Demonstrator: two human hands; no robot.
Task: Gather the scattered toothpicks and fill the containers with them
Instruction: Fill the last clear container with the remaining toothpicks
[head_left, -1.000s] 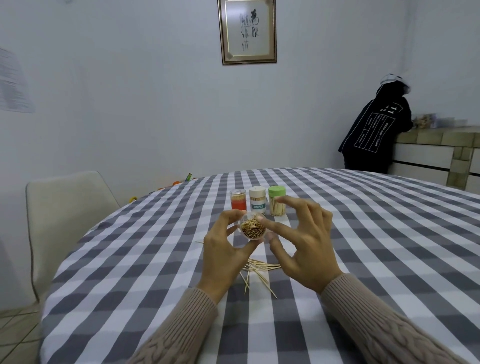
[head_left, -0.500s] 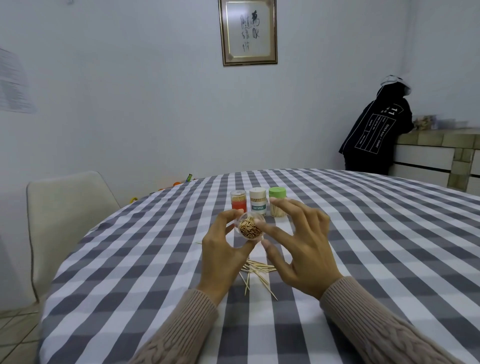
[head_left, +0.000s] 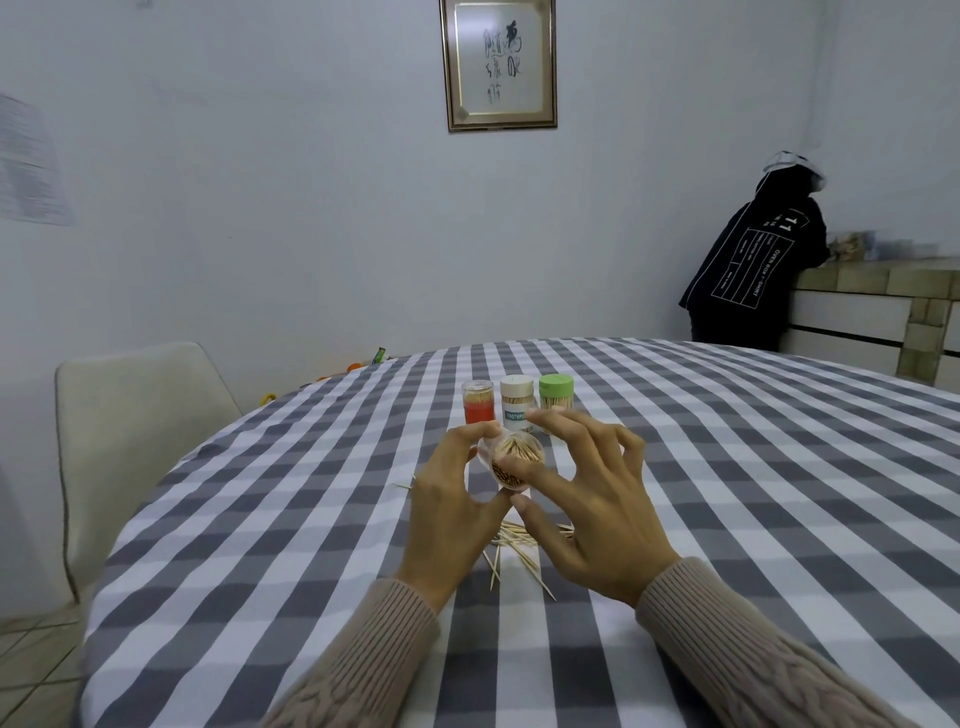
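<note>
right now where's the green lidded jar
In the head view the green-lidded jar stands on the table, rightmost of three in a row, beside the white jar, just beyond the right hand.

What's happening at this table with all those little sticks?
A person is gathering toothpicks into small containers. Both hands hold a clear container packed with toothpicks, tilted toward the camera: the left hand grips one side and the right hand pinches the other. Loose toothpicks lie scattered on the checked tablecloth beneath the hands. Farther back stand a red container, a white one and a green-lidded one.
</note>
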